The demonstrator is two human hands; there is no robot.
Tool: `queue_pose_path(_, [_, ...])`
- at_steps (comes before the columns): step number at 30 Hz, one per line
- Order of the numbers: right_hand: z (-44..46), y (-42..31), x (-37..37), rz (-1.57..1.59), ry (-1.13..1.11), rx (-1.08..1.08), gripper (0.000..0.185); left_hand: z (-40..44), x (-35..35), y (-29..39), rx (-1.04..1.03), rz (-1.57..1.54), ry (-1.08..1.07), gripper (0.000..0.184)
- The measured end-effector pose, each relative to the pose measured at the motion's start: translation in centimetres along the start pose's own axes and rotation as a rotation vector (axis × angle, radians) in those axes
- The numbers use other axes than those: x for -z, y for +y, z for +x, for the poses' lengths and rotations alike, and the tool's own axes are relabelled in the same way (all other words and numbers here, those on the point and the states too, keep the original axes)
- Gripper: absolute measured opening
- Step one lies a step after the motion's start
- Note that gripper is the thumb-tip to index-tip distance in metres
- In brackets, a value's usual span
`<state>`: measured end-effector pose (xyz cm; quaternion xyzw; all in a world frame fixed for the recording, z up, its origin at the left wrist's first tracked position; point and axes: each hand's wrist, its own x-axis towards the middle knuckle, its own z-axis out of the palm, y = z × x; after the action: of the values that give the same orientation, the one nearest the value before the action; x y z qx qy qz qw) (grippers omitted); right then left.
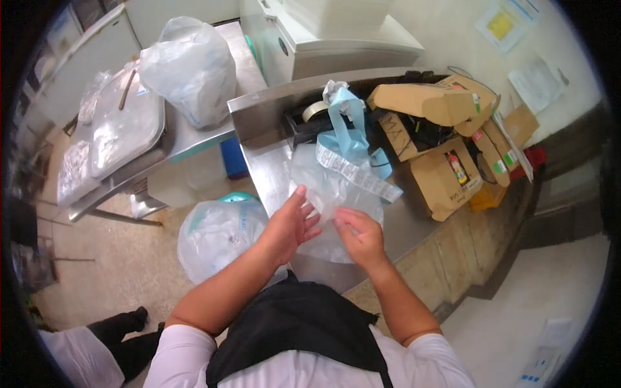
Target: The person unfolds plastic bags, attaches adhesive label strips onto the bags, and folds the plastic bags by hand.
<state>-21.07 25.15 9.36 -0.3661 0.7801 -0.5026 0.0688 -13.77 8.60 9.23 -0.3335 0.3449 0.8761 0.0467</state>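
A clear plastic bag (pixel 330 249) is spread over the steel table in front of me. My left hand (pixel 291 227) is over the bag's left side, palm turned inward and fingers apart, with nothing gripped in it. On the other side, my right hand (pixel 359 238) has its thumb and fingertips pinched together at the bag's film. Just beyond both hands, a strip of printed labels (pixel 352 176) with blue backing (pixel 349 132) lies loosely curled across the bag. A roll of tape (pixel 315 111) sits in a black holder behind it.
Open cardboard boxes (pixel 446 174) crowd the table's right side. At left, another steel table carries a lidded metal tray (pixel 126 126) and a large filled plastic bag (pixel 191 74). A lined bin (pixel 220 239) stands on the floor beside me. Another person's legs (pixel 123 336) show lower left.
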Motion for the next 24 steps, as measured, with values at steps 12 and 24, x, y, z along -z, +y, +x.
queue_pose_path(12, [0.6, 2.2, -4.5, -0.363, -0.184, 0.094, 0.068, 1.6, 0.2, -0.9, 0.201, -0.594, -0.506, 0.089])
queue_pose_path(24, [1.2, 3.6, -3.7, -0.409, -0.058, 0.049, 0.052, 1.5, 1.8, -0.4, 0.127, -0.300, -0.566, 0.066])
